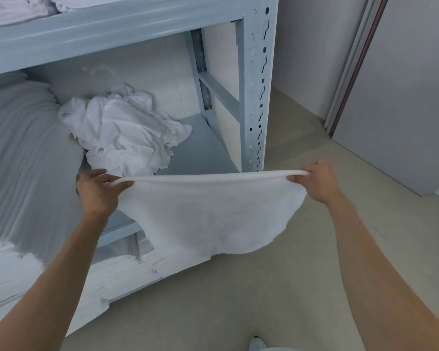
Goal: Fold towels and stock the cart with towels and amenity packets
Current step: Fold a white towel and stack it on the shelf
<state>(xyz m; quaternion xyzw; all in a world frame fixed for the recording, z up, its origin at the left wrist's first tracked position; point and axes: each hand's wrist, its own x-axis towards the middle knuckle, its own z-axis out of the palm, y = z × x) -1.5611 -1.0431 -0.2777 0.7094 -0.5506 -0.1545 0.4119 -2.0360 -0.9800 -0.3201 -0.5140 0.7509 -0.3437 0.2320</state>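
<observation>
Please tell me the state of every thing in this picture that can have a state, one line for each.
towel: unfolded, stretched between both hands, hanging in the air
left hand: pinches one top corner
right hand: pinches the other top corner
pile of white cloths: crumpled, unfolded, on the middle shelf
stacked linen: folded, on the shelf at left

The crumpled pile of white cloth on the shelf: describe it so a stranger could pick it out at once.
Start at the grey metal shelving rack and look at its middle shelf, just above the left hand. The crumpled pile sits there, right of the neatly folded stacks. It alone is a loose, wrinkled heap, unlike those stacks or the towel stretched between both hands.
</observation>
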